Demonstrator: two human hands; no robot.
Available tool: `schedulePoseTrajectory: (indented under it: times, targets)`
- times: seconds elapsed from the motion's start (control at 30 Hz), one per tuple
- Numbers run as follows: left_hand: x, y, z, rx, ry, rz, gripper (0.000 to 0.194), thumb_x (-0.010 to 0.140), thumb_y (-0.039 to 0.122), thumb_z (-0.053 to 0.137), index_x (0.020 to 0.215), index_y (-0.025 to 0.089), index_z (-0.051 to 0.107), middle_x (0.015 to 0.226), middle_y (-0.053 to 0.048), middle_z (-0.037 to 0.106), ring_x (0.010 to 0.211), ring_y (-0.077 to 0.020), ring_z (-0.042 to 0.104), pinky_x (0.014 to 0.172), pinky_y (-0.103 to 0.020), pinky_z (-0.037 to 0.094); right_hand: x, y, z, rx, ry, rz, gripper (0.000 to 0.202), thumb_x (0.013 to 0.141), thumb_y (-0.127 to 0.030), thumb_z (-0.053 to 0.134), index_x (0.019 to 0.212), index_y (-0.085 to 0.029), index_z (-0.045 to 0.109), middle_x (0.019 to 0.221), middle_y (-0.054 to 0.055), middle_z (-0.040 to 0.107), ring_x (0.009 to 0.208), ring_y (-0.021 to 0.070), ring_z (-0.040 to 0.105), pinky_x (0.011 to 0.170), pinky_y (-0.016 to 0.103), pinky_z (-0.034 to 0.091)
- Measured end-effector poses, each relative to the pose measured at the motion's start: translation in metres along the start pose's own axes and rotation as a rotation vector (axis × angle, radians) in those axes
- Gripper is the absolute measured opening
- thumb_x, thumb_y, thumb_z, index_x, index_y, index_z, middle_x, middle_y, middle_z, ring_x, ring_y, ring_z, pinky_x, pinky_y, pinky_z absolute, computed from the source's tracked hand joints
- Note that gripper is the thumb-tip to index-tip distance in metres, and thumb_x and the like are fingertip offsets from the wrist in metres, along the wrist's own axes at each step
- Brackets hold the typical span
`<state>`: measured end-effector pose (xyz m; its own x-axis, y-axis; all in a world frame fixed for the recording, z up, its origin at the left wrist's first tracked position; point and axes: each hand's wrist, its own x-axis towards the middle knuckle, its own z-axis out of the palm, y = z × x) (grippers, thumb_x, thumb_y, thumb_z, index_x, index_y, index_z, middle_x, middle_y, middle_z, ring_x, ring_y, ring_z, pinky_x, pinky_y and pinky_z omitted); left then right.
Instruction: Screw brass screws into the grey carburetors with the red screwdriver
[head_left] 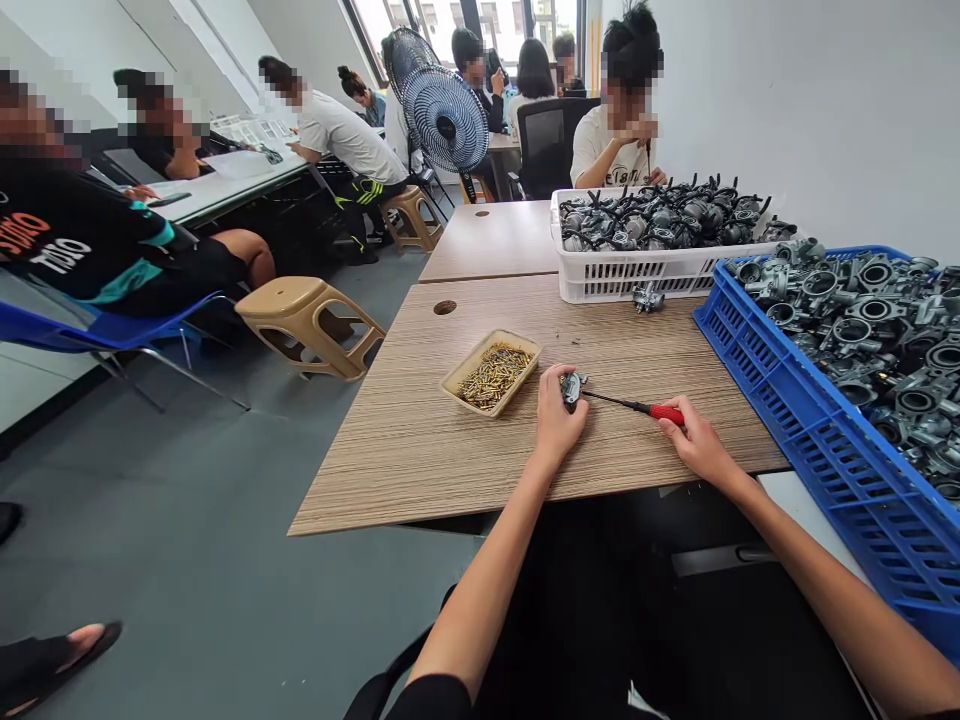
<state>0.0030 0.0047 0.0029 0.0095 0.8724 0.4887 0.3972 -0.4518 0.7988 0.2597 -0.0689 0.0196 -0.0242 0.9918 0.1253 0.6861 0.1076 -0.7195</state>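
The left hand grasps a metal part between thumb and fingers, just above the table, near the middle of its near edge. The right hand has its fingers closed round the red handle of a screwdriver — the shaft points left, its tip at the metal part. To the left of the left hand, between it and the table's left edge, a tray holds many small brass-coloured screws. A hole opens near the table's far left corner. Along the table's right edge stands a blue crate, heaped with metal castings. At the far edge, towards the right corner, a white crate is full of darker assemblies — a single loose piece lies just beside its near wall
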Motion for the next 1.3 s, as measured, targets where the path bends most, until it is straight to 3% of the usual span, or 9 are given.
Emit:
schedulePoseTrajectory:
  times: [0.47, 1.3]
  targets:
    - [0.0001, 0.0000, 0.0009, -0.008, 0.002, -0.001, 0.052, 0.078, 0.005, 0.057, 0.126, 0.025, 0.052, 0.127, -0.010, 0.058, 0.127, -0.0274, 0.056, 0.117, -0.046, 0.045, 0.0010, -0.0051, -0.0020, 0.007, 0.001, -0.012, 0.033, 0.101, -0.056, 0.047, 0.092, -0.025, 0.054, 0.063, -0.005, 0.046, 0.056, 0.0169, 0.042, 0.060, 0.031, 0.032]
    - [-0.0003, 0.0005, 0.0005, 0.004, 0.003, -0.004, 0.052, 0.079, 0.005, 0.057, 0.127, 0.024, 0.052, 0.128, -0.011, 0.058, 0.127, -0.0270, 0.056, 0.116, -0.045, 0.045, 0.0002, -0.0020, -0.0006, -0.018, -0.011, 0.000, 0.036, 0.103, -0.057, 0.044, 0.095, -0.024, 0.058, 0.067, -0.002, 0.054, 0.061, 0.0184, 0.049, 0.063, 0.031, 0.037]
